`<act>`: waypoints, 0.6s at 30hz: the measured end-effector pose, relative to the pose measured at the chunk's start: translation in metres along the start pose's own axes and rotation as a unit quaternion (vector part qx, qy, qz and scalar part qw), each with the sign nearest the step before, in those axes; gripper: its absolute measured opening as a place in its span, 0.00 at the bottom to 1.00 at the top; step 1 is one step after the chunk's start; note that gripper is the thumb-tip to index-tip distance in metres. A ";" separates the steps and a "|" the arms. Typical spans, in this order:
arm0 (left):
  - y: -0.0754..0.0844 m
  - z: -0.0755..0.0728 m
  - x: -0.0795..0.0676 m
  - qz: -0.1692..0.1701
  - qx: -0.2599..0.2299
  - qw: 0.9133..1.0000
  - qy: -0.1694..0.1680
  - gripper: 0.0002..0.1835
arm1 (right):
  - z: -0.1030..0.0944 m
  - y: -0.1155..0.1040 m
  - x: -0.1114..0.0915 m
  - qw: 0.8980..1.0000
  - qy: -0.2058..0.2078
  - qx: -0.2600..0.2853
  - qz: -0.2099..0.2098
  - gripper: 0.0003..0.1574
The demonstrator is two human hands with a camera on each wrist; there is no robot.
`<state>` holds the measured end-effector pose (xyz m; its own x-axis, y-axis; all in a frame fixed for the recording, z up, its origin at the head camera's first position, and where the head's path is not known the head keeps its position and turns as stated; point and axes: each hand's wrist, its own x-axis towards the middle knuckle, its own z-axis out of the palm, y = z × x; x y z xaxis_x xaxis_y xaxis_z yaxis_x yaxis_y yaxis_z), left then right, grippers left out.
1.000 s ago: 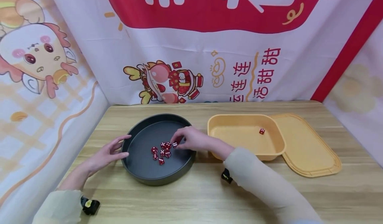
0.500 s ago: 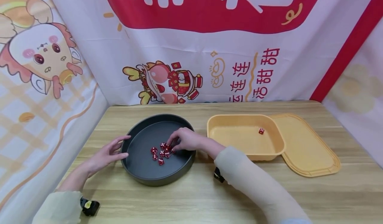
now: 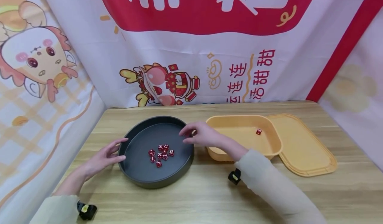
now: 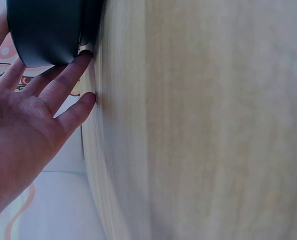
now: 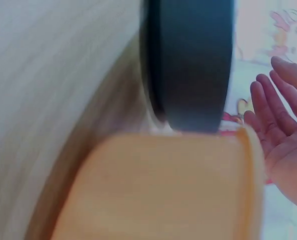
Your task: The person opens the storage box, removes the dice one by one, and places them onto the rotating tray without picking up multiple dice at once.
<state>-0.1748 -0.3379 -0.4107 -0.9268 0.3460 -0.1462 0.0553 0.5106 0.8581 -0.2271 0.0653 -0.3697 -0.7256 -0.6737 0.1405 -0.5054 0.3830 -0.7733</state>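
Observation:
A dark round pan [image 3: 137, 174] holds a loose cluster of red dice with white pips [image 3: 159, 164]. My left hand [image 3: 103, 157] spreads around the pan's left side, thumb and fingers by the rim; in the left wrist view several fingers [image 4: 63, 85] lie along the pan's dark outer wall. Over the pan's right rim hovers my right hand [image 3: 204, 136], its fingers loosely bent with nothing seen between them. The right wrist view has that hand [image 5: 283, 130] with fingers apart, above the pan wall [image 5: 198, 75]. One red die [image 3: 258, 131] lies in the yellow box [image 3: 239, 141].
The yellow box stands just right of the pan, under my right forearm. Its flat yellow lid [image 3: 308, 147] lies on the wooden table [image 3: 191, 197] at the right. Printed cloth [image 3: 185, 51] hangs behind the table and at the left side.
My right hand pinched a die, lowered it to the cluster's right side, let go, and rose rightward over the rim. The left hand stays beside the pan. The view has shifted slightly.

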 end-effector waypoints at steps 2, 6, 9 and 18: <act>-0.001 0.000 -0.001 -0.001 0.000 1.000 0.000 0.37 | -0.008 0.001 -0.010 1.000 0.017 0.006 -0.013 0.14; -0.001 0.001 -0.001 -0.002 0.000 1.000 0.000 0.36 | -0.026 0.005 -0.035 0.999 0.043 -0.002 -0.028 0.13; -0.001 0.002 -0.001 -0.002 -0.002 1.000 -0.002 0.36 | -0.040 0.009 -0.055 0.998 0.062 -0.011 -0.011 0.15; 0.002 0.001 -0.001 0.001 0.002 1.000 -0.002 0.36 | -0.071 0.036 -0.111 0.989 0.137 -0.045 0.039 0.21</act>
<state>-0.1730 -0.3364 -0.4099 -0.9250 0.3504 -0.1469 0.0583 0.5129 0.8565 -0.1982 0.1986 -0.3685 -0.8572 -0.4480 0.2541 -0.4731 0.4899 -0.7322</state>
